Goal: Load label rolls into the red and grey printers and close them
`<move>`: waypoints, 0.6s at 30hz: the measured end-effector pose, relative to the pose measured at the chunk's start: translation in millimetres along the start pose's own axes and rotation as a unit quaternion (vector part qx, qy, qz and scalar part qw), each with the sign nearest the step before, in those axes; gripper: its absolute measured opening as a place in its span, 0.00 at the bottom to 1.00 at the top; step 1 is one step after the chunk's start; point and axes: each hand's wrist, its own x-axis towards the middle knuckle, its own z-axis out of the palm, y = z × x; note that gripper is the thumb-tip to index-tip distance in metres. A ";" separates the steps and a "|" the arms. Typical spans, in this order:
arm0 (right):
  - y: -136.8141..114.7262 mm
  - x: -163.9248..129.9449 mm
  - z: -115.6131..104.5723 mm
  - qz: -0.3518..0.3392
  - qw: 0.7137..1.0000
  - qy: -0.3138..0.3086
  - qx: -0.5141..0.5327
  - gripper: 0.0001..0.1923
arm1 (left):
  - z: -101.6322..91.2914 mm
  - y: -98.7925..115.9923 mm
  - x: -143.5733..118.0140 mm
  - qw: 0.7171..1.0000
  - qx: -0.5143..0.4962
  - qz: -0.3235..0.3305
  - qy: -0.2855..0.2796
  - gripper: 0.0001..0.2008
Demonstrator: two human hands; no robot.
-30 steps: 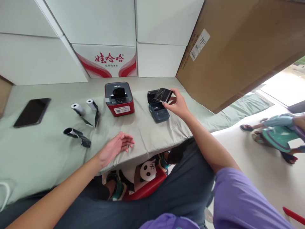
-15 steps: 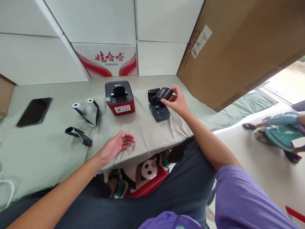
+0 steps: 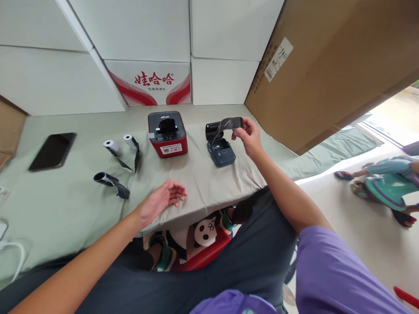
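Observation:
My right hand (image 3: 250,135) pinches a roll of glossy black film (image 3: 234,123), its loose strip curving left and down toward a small dark-blue label printer (image 3: 221,153). The printer lies on the cloth with its lid tipped back and its compartment exposed. My left hand (image 3: 166,194) rests near the table's front edge, fingers loosely spread, holding nothing. Between and behind the hands stands a red and black printer (image 3: 168,146) with a black piece on top. Left of it are two white-ended paper rolls (image 3: 113,147) with dark tails, and a hollow dark roll (image 3: 106,179) lies nearer me.
A black phone (image 3: 52,151) lies at the left of the cloth-covered table (image 3: 81,218). White cartons (image 3: 149,85) line the back, and a tall brown carton (image 3: 327,69) walls off the right. A white cable (image 3: 20,255) sits at lower left. Another person's legs (image 3: 379,170) show at far right.
My right hand has lifted the black film roll slightly up and to the right, away from the printer's compartment, so more of the inside shows. My left hand stays in place.

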 end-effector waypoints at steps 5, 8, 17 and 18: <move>-2.3 5.5 -1.6 0.003 0.998 0.034 0.049 0.38 | 0.6 0.6 -0.5 1.000 0.005 -0.001 -0.002 0.24; -5.9 7.8 -2.9 0.006 0.997 0.064 0.046 0.41 | 1.3 0.8 -0.9 1.000 0.002 -0.004 0.003 0.25; -2.7 14.5 -14.1 0.027 0.991 0.115 -0.066 0.48 | 2.5 2.1 -2.2 1.000 0.002 -0.006 0.007 0.25; -1.5 14.9 -15.8 0.023 0.990 0.121 -0.073 0.47 | 2.6 2.2 -2.5 1.000 0.002 -0.005 0.007 0.25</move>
